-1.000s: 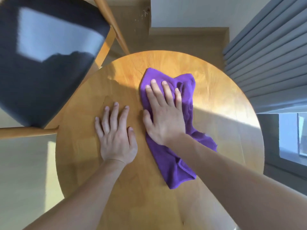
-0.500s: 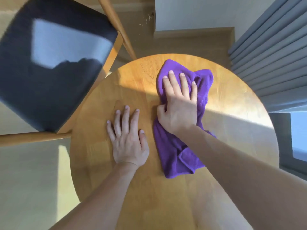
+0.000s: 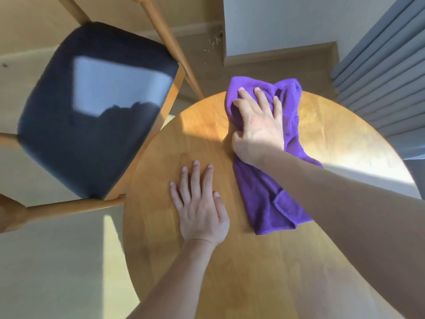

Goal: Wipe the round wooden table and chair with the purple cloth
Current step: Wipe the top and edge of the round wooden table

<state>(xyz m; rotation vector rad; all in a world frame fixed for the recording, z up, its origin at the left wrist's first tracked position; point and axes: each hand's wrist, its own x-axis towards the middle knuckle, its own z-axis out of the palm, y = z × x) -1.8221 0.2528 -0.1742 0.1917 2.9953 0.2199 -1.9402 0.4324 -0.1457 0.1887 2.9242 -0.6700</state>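
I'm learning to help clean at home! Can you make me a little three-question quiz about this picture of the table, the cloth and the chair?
1. True or false: the left hand lies flat on the bare wood of the round wooden table, not on the purple cloth.
2. Which hand presses on the cloth? A) the left hand B) the right hand C) both hands
3. Fill in the missing word: the far end of the cloth reaches the table's far ____.

Key
1. True.
2. B. The right hand's fingers spread over the cloth, with its thumb against the cloth's left side.
3. Edge. The chair, with its dark seat, stands to the left and is untouched.
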